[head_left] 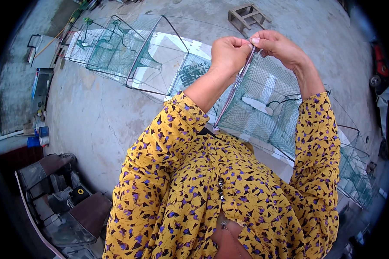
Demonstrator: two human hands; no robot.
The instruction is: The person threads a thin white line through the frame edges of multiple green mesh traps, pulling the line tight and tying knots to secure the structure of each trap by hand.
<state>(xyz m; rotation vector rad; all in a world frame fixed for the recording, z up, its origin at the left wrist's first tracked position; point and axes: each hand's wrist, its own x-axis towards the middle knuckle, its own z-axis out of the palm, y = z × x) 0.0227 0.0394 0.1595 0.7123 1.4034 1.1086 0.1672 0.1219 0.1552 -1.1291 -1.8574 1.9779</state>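
Note:
A long folding net trap point(285, 84) of green mesh on dark rectangular frames stretches in front of me from the far left to the right. My left hand point(230, 54) and my right hand point(281, 47) meet at the upper end of one upright frame bar point(235, 88). Both hands are closed, thumbs and forefingers pinching at that corner, nearly touching each other. Any cord or thread between the fingertips is too small to make out. Dark cords point(285, 102) hang inside the mesh.
White printed sheeting point(170, 39) lies under the trap on the concrete floor. A small wooden stool point(248, 17) stands beyond my hands. At lower left is a cart with brown seats point(84, 216). A blue bucket point(33, 141) stands by the left wall, a red wheeled machine point(378, 64) far right.

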